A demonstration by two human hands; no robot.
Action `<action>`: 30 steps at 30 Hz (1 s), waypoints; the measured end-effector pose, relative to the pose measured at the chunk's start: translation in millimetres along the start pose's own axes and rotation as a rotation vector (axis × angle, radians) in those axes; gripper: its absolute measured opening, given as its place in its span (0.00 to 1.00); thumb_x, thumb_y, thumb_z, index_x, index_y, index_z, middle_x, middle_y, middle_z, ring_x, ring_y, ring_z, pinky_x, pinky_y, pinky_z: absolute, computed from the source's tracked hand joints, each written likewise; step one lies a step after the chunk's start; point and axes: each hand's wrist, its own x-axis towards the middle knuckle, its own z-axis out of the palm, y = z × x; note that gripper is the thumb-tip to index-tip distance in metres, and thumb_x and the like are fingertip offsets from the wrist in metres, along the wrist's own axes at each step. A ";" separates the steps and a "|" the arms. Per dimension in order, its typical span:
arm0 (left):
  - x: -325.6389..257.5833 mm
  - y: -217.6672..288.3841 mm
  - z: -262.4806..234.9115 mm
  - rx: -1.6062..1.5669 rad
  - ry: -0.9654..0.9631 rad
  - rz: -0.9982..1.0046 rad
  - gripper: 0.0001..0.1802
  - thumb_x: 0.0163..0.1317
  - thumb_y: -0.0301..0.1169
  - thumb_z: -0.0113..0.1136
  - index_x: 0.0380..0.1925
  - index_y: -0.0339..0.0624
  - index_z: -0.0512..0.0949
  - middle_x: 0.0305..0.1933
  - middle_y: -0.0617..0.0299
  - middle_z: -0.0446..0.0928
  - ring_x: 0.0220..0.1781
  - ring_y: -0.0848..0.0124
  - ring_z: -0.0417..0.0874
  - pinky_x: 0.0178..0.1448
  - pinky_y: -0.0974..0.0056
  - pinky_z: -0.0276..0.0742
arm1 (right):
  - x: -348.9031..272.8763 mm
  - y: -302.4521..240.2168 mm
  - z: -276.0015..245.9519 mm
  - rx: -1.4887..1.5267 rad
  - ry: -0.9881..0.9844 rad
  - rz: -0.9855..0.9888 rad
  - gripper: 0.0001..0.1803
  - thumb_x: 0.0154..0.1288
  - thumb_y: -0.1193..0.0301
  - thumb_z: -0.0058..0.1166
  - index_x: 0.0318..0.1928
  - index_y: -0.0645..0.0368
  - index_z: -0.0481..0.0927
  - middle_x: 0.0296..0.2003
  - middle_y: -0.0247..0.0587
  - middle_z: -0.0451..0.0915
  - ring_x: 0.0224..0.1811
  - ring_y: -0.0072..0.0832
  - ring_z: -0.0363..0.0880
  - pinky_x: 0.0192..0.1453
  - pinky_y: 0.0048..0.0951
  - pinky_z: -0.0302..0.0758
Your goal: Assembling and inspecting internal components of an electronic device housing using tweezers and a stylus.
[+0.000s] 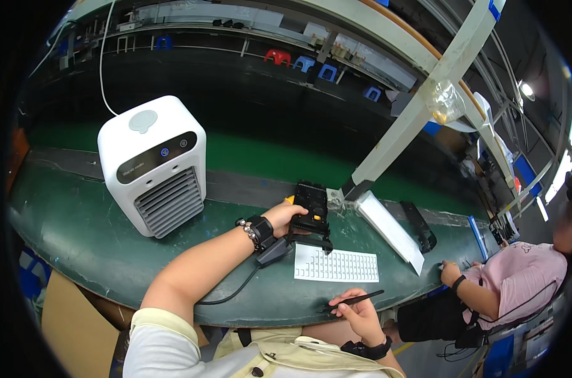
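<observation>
Nearest, my right grip [361,318] pinches a slim tool [368,295], my left grip [281,218] clasping a black device [311,203], likely steadying it.

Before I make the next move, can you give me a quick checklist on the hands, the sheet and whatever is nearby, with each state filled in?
1. Device held: ok, the left hand grips it, thumb on top.
2. Tool held: ok, the right hand has the thin black tool in its fingers.
3. Tool carrying something at its tip: cannot tell, too small to see.
4. Sheet fully in view: not ok, the device slightly overlaps its far edge in this view.
5. Cord away from the right hand: ok, it runs off leftward.
6. Other person away from the sheet: ok, seated to the right, apart from it.
</observation>
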 end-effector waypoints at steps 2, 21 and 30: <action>-3.6 -0.1 1.2 0.003 0.019 -0.016 0.13 0.54 0.24 0.47 0.41 0.36 0.64 0.40 0.51 0.72 0.39 0.63 0.76 0.42 0.54 0.77 | 0.8 4.1 -10.2 -0.013 0.058 0.004 0.10 0.58 0.81 0.43 0.41 0.61 0.62 0.40 0.47 0.74 0.31 0.19 0.71 0.37 0.18 0.69; -16.1 12.9 21.5 -0.173 -0.103 -0.057 0.15 0.54 0.30 0.50 0.41 0.34 0.68 0.39 0.56 0.74 0.38 0.68 0.77 0.42 0.65 0.74 | 25.5 -19.9 -58.1 -0.055 0.321 -0.089 0.06 0.60 0.77 0.42 0.37 0.61 0.62 0.34 0.49 0.75 0.20 0.14 0.63 0.24 0.14 0.64; -13.8 -7.6 -4.3 -0.227 -0.048 -0.178 0.16 0.55 0.30 0.49 0.40 0.27 0.67 0.41 0.46 0.72 0.43 0.57 0.75 0.52 0.55 0.72 | 72.3 -26.6 -15.3 -0.006 0.281 -0.046 0.10 0.58 0.79 0.44 0.39 0.63 0.60 0.32 0.46 0.74 0.23 0.18 0.71 0.26 0.16 0.70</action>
